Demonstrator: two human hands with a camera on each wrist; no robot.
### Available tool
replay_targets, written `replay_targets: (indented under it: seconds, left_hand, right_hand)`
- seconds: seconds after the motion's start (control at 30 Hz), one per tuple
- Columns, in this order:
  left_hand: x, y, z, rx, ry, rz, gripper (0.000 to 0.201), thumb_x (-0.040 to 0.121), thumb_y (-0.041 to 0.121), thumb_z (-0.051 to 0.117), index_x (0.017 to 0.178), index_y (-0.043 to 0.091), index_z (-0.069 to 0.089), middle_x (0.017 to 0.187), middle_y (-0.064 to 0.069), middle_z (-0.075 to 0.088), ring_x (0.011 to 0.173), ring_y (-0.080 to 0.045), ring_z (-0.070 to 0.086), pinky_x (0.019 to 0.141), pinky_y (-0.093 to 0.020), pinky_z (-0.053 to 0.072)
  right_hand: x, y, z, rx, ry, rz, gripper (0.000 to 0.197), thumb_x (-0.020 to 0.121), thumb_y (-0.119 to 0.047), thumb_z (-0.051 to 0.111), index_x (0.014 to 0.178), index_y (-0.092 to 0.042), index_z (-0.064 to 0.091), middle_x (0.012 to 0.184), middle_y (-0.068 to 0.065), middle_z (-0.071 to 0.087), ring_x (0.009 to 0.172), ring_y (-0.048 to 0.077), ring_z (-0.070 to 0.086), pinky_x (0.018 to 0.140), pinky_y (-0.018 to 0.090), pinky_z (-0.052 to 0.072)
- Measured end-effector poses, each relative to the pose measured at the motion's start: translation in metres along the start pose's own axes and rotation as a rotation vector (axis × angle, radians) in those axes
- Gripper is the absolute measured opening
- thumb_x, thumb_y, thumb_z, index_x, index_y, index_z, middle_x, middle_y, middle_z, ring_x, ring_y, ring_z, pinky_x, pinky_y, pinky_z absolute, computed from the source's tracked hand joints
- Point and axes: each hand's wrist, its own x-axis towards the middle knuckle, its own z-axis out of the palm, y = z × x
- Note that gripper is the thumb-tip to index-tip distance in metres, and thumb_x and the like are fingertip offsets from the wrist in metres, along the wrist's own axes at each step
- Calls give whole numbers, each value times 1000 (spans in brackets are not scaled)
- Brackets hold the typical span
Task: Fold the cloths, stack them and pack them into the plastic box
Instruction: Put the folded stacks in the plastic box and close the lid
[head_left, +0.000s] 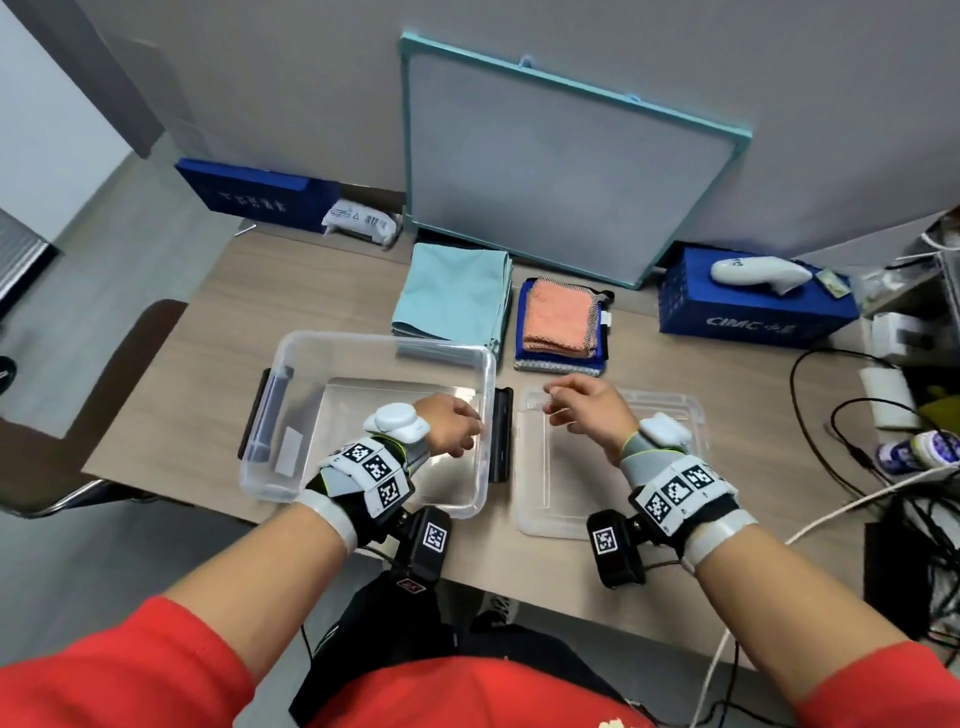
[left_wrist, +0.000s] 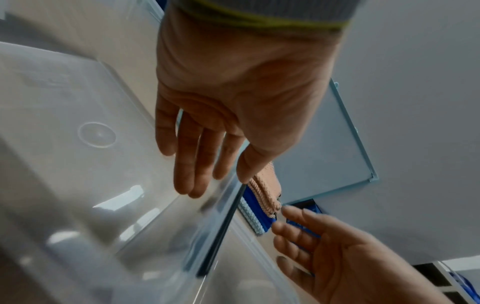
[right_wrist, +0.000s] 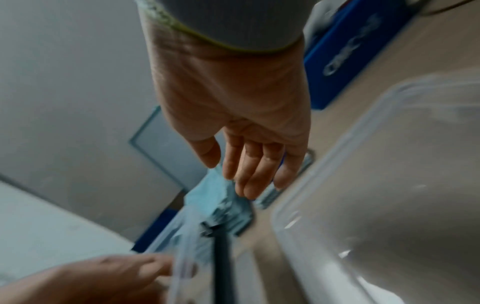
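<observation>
A clear plastic box (head_left: 384, 340) stands without cloths in it on the table, its lid (head_left: 566, 499) flat beside it on the right. Behind them lie a folded teal cloth stack (head_left: 452, 296) and an orange cloth (head_left: 561, 317) on top of folded blue and pale cloths. My left hand (head_left: 452, 423) hovers over the box's right side, fingers relaxed and holding nothing (left_wrist: 202, 164). My right hand (head_left: 587, 408) hangs above the lid's far left corner, fingers straight and holding nothing (right_wrist: 249, 160). The left wrist view shows the orange cloth's edge (left_wrist: 267, 191) beyond the box wall (left_wrist: 78, 102).
A teal-framed whiteboard (head_left: 566, 171) leans on the wall behind the cloths. A blue carton (head_left: 748, 306) with a white controller sits at the back right, another blue carton (head_left: 260, 195) at the back left. Cables (head_left: 831, 415) trail on the right. A chair (head_left: 78, 415) stands left.
</observation>
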Motion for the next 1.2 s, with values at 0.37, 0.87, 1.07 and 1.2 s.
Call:
replay_targets:
  seconds: [0.37,0.87,1.07,1.2]
  left_hand:
    - [64,7,-136,-89,385,120,8,84,32,66,92,30,65,95,2,73,84,-19,69,82,-29,55]
    - [173,44,-168,-292,-124,-310,28,81,33,72,88,7,64,75,-7,61,63,-22,58,57,-28,47]
    - [191,47,-165,-523,-287,-323,12,88,19,64,92,8,68,72,-8,74,59,-23,71,58,-32,58]
    - [184,55,-167,-564,-283,-251,17,78,18,71,93,9,73,84,-9,75,68,-25,72,70,-33,59]
  right_hand:
    - [43,-47,64,-401,-91,-145,15,90,-34,62,98,-24,70,102,-3,72,95,19,67,90,36,53]
    - [180,-98,87,-306,-20,248,112,60,-51,78,152,-22,21,152,2,39,135,24,44,112,35,37]
    - [196,-91,92,-275,-40,380,94,82,-22,74,154,-18,14,141,6,49,122,25,55,102,32,46]
    - [195,-91,91,-219,58,404,74,81,-27,73,140,-17,30,132,8,53,116,29,58,97,41,51]
